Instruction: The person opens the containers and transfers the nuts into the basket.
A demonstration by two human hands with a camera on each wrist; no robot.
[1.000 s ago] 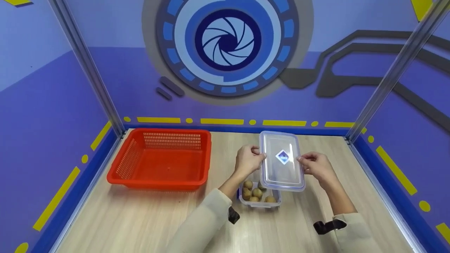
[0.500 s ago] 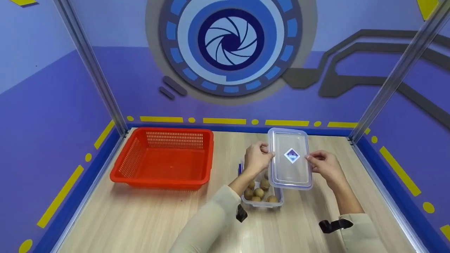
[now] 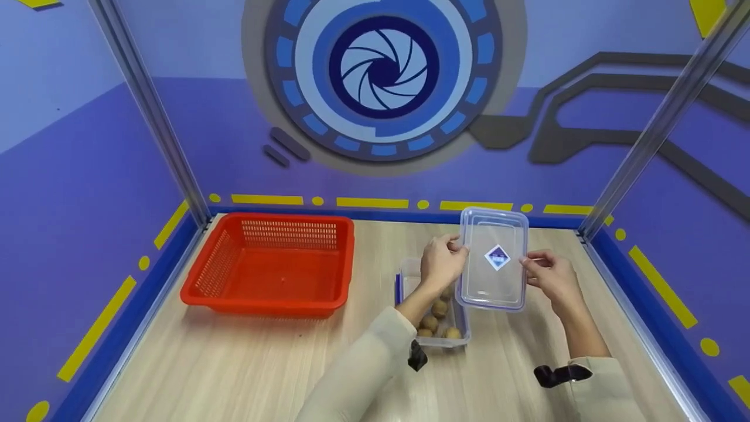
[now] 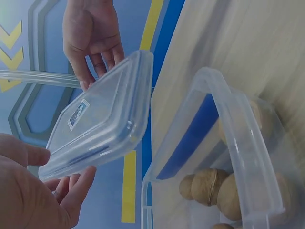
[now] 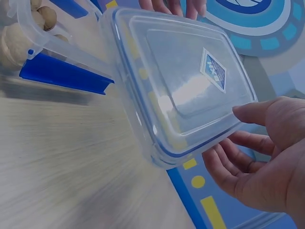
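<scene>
Both hands hold up a clear plastic lid (image 3: 489, 278) with a blue seal line and a diamond sticker. My left hand (image 3: 442, 261) pinches its left long edge, thumb on top and fingers beneath. On the opposite edge, my right hand (image 3: 554, 278) grips the same way, as the right wrist view shows. Below and to the left of the lid, a clear food container (image 3: 445, 341) with blue side clips stands open on the table. Several walnuts (image 3: 439, 309) lie inside it; the left hand and forearm hide part of the container in the head view.
To the left, a red plastic basket (image 3: 287, 275) with slotted walls rests on the wooden table (image 3: 252, 363). Patterned panels (image 3: 193, 129) and metal posts enclose the table at the back and sides.
The lid has moved rightward and slightly up in the head view, away from above the container, with both hands still gripping it. More of the container's left side now shows.
</scene>
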